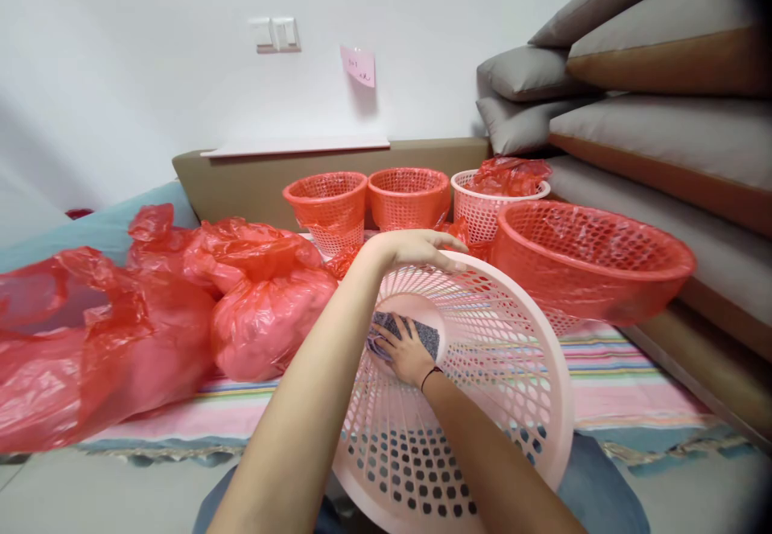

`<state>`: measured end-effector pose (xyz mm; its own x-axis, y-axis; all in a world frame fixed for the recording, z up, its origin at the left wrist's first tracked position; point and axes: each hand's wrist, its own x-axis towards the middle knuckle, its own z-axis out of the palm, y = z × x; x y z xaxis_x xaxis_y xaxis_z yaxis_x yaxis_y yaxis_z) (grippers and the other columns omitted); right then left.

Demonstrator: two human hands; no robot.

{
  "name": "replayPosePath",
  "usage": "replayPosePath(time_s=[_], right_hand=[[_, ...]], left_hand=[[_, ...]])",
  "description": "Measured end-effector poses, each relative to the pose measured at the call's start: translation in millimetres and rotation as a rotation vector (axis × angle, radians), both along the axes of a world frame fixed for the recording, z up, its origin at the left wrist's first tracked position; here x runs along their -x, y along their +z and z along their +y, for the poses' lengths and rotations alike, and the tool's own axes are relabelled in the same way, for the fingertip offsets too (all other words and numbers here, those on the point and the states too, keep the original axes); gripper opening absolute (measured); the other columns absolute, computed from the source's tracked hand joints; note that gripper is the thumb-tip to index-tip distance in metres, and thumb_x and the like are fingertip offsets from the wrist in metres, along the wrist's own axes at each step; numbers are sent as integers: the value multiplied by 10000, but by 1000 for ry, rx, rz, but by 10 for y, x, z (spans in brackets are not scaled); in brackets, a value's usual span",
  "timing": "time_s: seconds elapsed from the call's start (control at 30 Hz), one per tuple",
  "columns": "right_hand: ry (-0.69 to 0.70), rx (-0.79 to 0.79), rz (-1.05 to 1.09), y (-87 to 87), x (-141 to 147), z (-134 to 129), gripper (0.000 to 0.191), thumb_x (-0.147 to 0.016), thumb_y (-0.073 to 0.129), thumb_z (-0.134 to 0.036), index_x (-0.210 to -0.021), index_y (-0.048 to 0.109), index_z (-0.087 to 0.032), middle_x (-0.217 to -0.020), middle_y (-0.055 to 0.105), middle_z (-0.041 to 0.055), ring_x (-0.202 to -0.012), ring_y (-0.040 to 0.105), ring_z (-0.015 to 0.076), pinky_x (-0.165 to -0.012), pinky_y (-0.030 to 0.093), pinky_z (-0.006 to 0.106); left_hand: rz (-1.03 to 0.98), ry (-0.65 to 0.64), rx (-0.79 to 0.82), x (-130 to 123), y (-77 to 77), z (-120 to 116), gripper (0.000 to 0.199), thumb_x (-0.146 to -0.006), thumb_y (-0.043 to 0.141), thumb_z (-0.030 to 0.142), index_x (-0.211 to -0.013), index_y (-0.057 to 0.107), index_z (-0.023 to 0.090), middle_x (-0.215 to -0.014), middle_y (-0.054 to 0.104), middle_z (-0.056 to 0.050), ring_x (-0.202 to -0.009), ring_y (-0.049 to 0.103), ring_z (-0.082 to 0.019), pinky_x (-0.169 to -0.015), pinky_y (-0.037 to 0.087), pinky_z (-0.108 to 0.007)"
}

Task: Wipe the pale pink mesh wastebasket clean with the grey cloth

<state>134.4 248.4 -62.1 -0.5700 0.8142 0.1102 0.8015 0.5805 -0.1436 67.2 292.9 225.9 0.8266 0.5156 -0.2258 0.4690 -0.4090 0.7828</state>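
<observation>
A pale pink perforated plastic basket (500, 373) lies tipped on my lap, its mouth facing me. My left hand (416, 248) grips the top of its rim. Inside the basket, my right hand (407, 353) presses a grey cloth (392, 331) against the solid bottom. A thin dark band circles my right wrist.
A red basket lined with a red bag (594, 264) lies tilted at the right. Three more baskets (408, 196) stand behind, against a low brown ledge. Crumpled red plastic bags (150, 317) pile on the striped mat (627, 389) at left. Grey cushions (651, 116) stack at right.
</observation>
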Motion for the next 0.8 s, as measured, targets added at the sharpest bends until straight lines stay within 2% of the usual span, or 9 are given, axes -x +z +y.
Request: replayPosePath(time_s=[0.2, 0.4, 0.53, 0.63, 0.73, 0.8], right_hand=[[-39, -53, 43, 4, -4, -67, 470, -997, 424, -423, -1451, 494, -326, -1622, 319, -38, -1517, 103, 402, -1202, 113, 657], [-239, -105, 105, 7, 57, -115, 472, -989, 430, -363, -1457, 477, -334, -1585, 393, -10, -1504, 161, 385, -1196, 165, 612], [-478, -141, 146, 33, 30, -43, 527, -976, 418, -322, -1501, 415, -286, -1646, 259, 44, -1477, 189, 423, -1123, 249, 648], [-632, -158, 170, 73, 3, 2, 542, -989, 363, -335, -1524, 376, -244, -1669, 172, 67, -1453, 217, 448, -1085, 281, 660], [-674, -144, 169, 119, 49, 21, 548, -979, 389, -330, -1523, 376, -257, -1670, 165, 71, -1435, 250, 468, -1061, 305, 676], [-635, -128, 156, 150, 103, 29, 552, -963, 425, -299, -1513, 393, -268, -1667, 173, 77, -1420, 276, 486, -1039, 326, 691]], left_hand=[[-12, 38, 40, -88, 3, -109, 522, -825, 649, 378, -1268, 585, 110, -1329, 622, -120, -1211, 583, -247, -1030, 438, -355], [-6, -17, 52, -282, -3, -221, 442, -837, 643, 381, -1200, 623, 130, -1292, 649, -91, -1200, 592, -214, -1036, 432, -317], [19, -9, 41, -328, -2, -240, 392, -841, 634, 391, -1139, 648, 136, -1221, 683, -86, -1176, 601, -223, -1014, 444, -321], [16, 14, 84, -300, 23, -243, 393, -843, 620, 374, -1159, 638, 141, -1262, 666, -86, -1176, 604, -208, -1010, 445, -301], [32, 17, 60, -266, 46, -231, 409, -841, 613, 409, -1160, 647, 157, -1294, 651, -77, -1178, 602, -210, -1015, 437, -307], [43, 25, 10, -259, 47, -213, 430, -833, 619, 440, -1154, 654, 156, -1277, 658, -78, -1164, 605, -220, -993, 445, -311]])
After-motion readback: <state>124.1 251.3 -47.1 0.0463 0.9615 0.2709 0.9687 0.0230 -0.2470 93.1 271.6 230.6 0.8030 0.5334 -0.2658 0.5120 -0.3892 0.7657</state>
